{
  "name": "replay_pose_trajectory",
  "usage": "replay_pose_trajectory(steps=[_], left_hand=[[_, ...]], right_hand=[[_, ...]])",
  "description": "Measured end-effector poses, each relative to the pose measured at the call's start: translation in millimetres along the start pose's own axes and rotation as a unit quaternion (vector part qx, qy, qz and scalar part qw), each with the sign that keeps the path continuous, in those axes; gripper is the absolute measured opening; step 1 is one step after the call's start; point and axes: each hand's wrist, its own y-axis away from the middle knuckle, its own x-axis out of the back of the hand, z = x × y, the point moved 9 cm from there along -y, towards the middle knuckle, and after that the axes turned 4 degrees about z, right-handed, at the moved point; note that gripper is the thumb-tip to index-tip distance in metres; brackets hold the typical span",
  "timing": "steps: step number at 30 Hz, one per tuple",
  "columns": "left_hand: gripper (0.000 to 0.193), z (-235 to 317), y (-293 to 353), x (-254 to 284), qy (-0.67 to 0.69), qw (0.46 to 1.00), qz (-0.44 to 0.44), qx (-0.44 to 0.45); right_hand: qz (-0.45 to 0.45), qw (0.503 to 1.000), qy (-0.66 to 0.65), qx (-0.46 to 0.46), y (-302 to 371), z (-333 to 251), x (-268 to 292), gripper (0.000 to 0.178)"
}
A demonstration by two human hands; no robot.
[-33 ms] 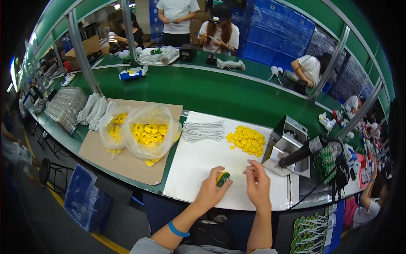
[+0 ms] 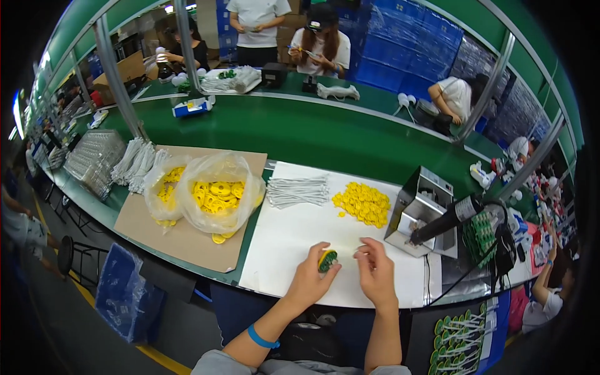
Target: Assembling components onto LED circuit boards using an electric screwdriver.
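Observation:
Between the thumb and fingers of my left hand (image 2: 314, 277) is a small round piece, a green circuit board with a yellow rim (image 2: 327, 260), tilted on edge. To its right, my right hand (image 2: 376, 275) is raised above the white sheet (image 2: 281, 240) with fingers loosely bent and apart, and I see nothing held in it. Beyond the hands lie a heap of small yellow plastic parts (image 2: 364, 204) and a row of white wires (image 2: 297, 191).
Left on cardboard (image 2: 140, 215) stand plastic bags (image 2: 212, 219) of yellow rings. At right is a metal fixture with a black cylindrical tool (image 2: 447, 220). Finished-looking boards with white wires (image 2: 461, 340) lie lower right. A blue crate (image 2: 128, 294) sits on the floor. Several people work across the bench.
The whole view has shifted very slightly. My left hand keeps its grip on the round board, turned a little, and both hands stay in nearly the same place.

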Motion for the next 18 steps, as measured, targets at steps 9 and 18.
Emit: replay_pose_trajectory(steps=[9,18], left_hand=[[0.040,-12.0,-7.7,-22.4,0.030,0.999,-0.009,-0.005],[0.037,-14.5,-6.3,-28.9,0.040,0.999,-0.025,-0.014]], right_hand=[[-0.089,0.994,-0.031,-0.053,7.1,49.8,-22.4,0.019],[-0.083,0.996,-0.002,-0.040,9.2,60.8,-23.0,0.016]])
